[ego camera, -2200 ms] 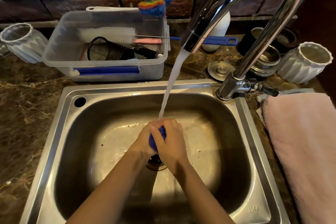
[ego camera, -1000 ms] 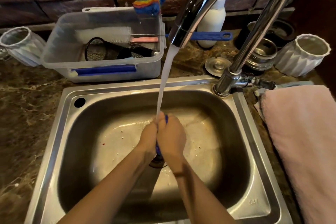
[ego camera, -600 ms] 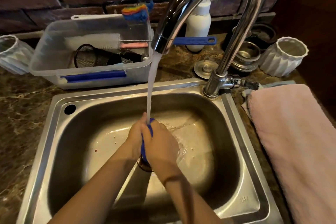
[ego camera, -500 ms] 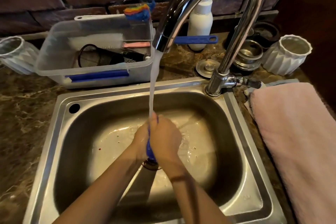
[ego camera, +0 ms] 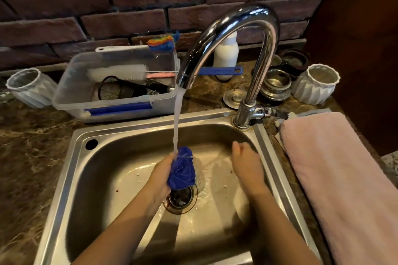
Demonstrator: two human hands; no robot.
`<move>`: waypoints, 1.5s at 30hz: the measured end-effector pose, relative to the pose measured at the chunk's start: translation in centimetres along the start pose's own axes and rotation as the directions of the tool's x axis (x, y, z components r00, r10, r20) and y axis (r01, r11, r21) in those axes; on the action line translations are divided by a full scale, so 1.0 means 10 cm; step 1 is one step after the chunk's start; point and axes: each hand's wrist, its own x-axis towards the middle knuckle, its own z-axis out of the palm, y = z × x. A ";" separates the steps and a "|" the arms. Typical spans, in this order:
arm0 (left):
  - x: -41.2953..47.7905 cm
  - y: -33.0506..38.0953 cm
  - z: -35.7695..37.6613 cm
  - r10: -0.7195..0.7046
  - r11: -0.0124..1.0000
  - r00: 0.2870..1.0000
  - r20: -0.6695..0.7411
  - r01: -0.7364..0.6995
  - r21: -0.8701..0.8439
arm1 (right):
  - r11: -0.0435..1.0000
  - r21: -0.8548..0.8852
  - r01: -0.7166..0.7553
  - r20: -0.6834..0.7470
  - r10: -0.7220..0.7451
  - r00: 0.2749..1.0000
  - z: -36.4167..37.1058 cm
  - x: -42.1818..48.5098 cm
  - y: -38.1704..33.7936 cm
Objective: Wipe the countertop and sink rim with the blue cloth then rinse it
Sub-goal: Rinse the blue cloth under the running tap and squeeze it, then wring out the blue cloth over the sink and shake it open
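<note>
The blue cloth [ego camera: 182,170] is bunched into a wet ball above the drain [ego camera: 181,199] of the steel sink [ego camera: 64,183]. My left hand [ego camera: 160,176] grips it from the left. Water runs from the chrome tap [ego camera: 228,34] straight onto the top of the cloth. My right hand [ego camera: 245,163] is off the cloth, to its right, over the basin near the right wall; its fingers are loosely curled and hold nothing. The tap lever [ego camera: 273,112] sticks out at the tap's base, above my right hand.
A pink towel [ego camera: 344,178] lies on the brown marble countertop [ego camera: 25,153] right of the sink. Behind the sink stands a clear plastic tub [ego camera: 120,84] with brushes and a strainer, a white bottle [ego camera: 226,54], steel drain parts [ego camera: 275,84] and two white ribbed cups.
Both hands squeezed the cloth together under the stream before. Now my right hand has let go and moved right toward the sink wall; my left hand alone holds the cloth.
</note>
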 end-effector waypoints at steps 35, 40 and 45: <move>-1.17 0.51 0.14 0.212 0.969 0.977 -0.022 -0.207 0.135 | 0.896 0.415 0.155 0.258 -0.279 0.925 0.18 -1.39 -0.99; -1.48 0.61 0.10 0.242 0.965 0.968 -0.061 -0.234 0.119 | 0.903 0.386 0.187 0.097 -0.242 0.965 0.28 -1.52 -1.34; -1.68 0.72 -0.10 0.152 0.986 0.986 -0.072 -0.147 0.074 | 0.888 0.287 0.360 0.101 -0.402 0.910 0.27 -1.64 -1.53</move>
